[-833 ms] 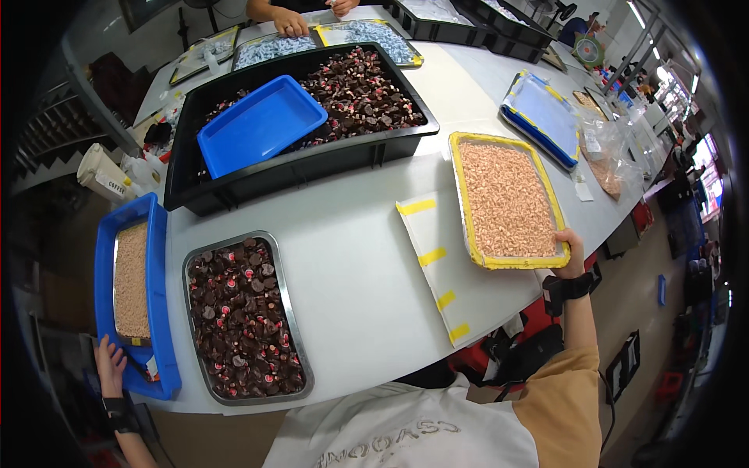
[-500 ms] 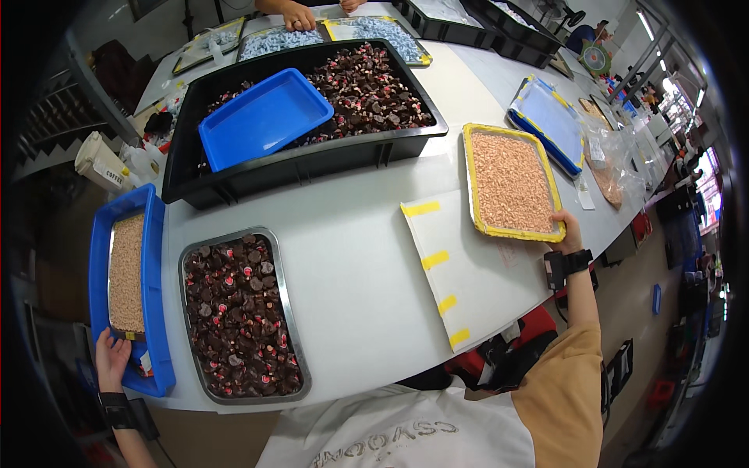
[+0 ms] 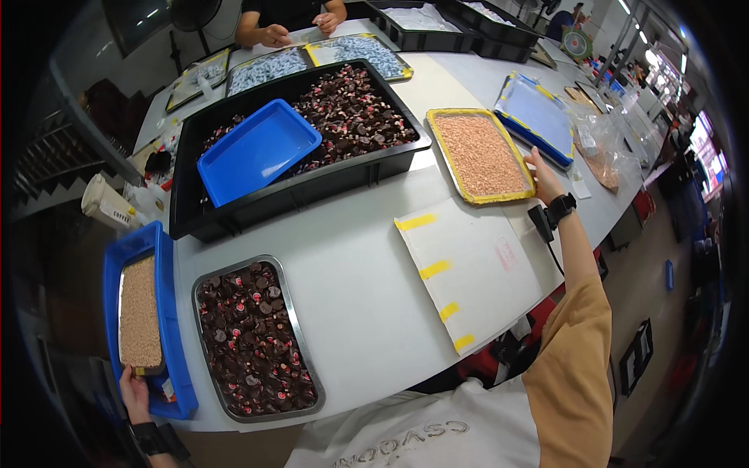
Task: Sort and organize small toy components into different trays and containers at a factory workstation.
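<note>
At the far left, my left hand point(image 3: 134, 394) grips the near end of a metal tray point(image 3: 140, 316) of beige granules, which lies inside a blue plastic bin point(image 3: 166, 312). My right hand point(image 3: 544, 178) is beside the right edge of a yellow-taped tray point(image 3: 482, 156) of pinkish-tan granules, fingers stretched out and seemingly off its rim. That tray rests just beyond a white board point(image 3: 468, 269) with yellow tape strips. Between my arms lies a steel tray point(image 3: 257, 339) of dark brown chocolate-like pieces with red and pink bits.
Farther back stands a large black crate point(image 3: 312, 175) of similar dark pieces, with an empty blue tray point(image 3: 257, 152) on top. Stacked blue trays point(image 3: 538, 117) and a clear bag point(image 3: 601, 152) are at right. Another person's hands point(image 3: 277, 35) work over trays of blue-white pieces point(image 3: 355, 54).
The yellow-taped tray has moved farther away and left, off most of the white board. My right hand has loosened from its near corner and shifted up its right side. My left hand stays at the metal tray.
</note>
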{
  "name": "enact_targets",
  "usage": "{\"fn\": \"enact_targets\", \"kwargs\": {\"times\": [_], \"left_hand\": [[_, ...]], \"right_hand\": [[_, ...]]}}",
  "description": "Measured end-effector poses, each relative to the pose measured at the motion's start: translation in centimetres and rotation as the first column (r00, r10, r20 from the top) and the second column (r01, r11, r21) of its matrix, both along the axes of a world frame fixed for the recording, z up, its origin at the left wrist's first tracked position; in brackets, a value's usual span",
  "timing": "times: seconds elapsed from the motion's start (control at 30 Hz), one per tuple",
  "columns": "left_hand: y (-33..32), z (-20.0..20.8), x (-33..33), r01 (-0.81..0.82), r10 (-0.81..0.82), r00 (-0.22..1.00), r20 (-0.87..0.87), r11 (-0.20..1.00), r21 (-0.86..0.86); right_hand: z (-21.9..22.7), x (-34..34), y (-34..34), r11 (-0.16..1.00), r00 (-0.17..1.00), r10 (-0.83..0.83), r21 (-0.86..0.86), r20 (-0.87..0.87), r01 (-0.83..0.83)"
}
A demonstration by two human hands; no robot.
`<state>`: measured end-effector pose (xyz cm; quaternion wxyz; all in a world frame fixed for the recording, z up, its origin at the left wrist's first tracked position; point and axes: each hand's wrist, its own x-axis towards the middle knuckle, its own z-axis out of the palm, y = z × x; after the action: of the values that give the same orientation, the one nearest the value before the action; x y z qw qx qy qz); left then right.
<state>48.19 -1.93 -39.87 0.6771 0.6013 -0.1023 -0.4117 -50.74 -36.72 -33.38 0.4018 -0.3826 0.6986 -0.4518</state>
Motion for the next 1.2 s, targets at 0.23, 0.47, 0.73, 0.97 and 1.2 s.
{"fn": "enact_targets", "kwargs": {"times": [0.23,0.47,0.73,0.97,1.2], "left_hand": [[2.7,1.6,0.7,-0.025,0.034,0.997,0.076,0.993,-0.115],[5.9,6.6,-2.5,-0.098,0.129,0.971,0.201,0.983,-0.157],[6.6,14.2,-16.2,0.037,-0.021,0.998,0.052,0.945,-0.324],[2.3,14.7,-33.5,0.099,-0.110,0.993,-0.045,0.975,-0.197],[-3.2,11.9,-51.5,0.531,-0.592,0.797,-0.119,0.780,-0.330]], "right_hand": [[3.7,1.1,4.9,0.905,0.659,-0.204,-0.396,-0.724,-0.155],[8.6,7.2,15.8,0.841,0.757,-0.071,-0.447,-0.650,-0.305],[10.1,21.6,26.5,0.553,0.638,0.628,-0.322,-0.445,-0.769],[4.4,27.7,32.0,0.558,0.608,0.786,-0.547,0.108,-0.624],[5.1,24.3,36.4,0.834,0.739,0.461,-0.523,0.491,-0.173]]}}
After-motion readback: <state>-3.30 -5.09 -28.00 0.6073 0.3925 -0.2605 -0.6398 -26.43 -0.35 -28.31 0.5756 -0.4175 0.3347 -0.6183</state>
